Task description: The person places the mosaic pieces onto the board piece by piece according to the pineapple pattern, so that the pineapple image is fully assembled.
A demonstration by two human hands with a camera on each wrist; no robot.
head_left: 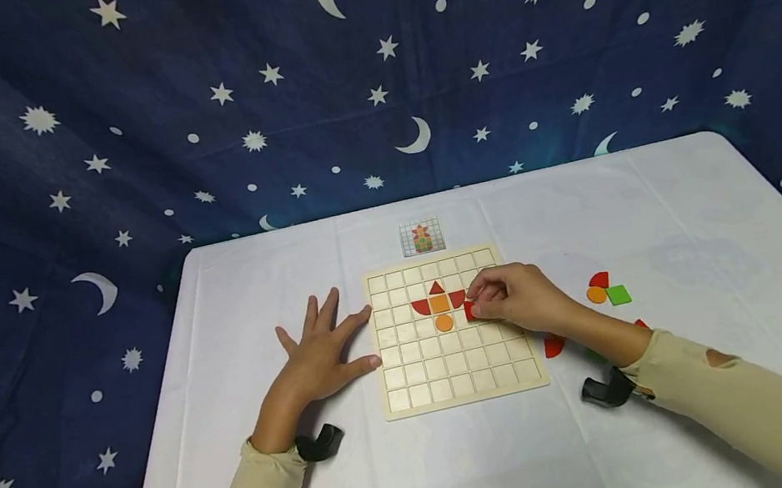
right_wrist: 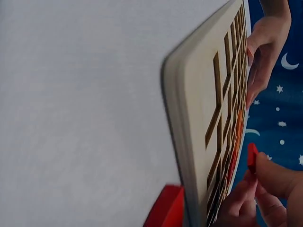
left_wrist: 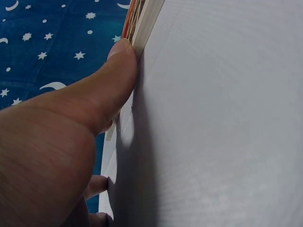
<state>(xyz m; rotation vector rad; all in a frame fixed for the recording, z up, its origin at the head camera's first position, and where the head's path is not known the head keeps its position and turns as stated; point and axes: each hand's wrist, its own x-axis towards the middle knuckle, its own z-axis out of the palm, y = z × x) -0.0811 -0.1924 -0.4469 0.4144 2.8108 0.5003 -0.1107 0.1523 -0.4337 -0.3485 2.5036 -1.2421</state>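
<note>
A wooden grid board (head_left: pixel 447 366) lies on the white table. On its squares sit a red triangle (head_left: pixel 435 288), an orange square (head_left: pixel 440 304), two red quarter circles, one on each side of that square, and an orange circle (head_left: pixel 444 323) below. My right hand (head_left: pixel 523 296) pinches a red piece (head_left: pixel 470 312) between thumb and fingers, over the board's right half. In the right wrist view this red piece (right_wrist: pixel 252 158) appears tilted up off the board. My left hand (head_left: pixel 317 360) lies spread at the left, thumb and index finger touching the board's edge.
Behind the board lies a small pattern card (head_left: pixel 423 236). To the right are a loose red quarter circle (head_left: pixel 599 280), an orange circle (head_left: pixel 597 295), a green square (head_left: pixel 619 295) and a red piece (head_left: pixel 554 347) near my forearm, which partly hides others.
</note>
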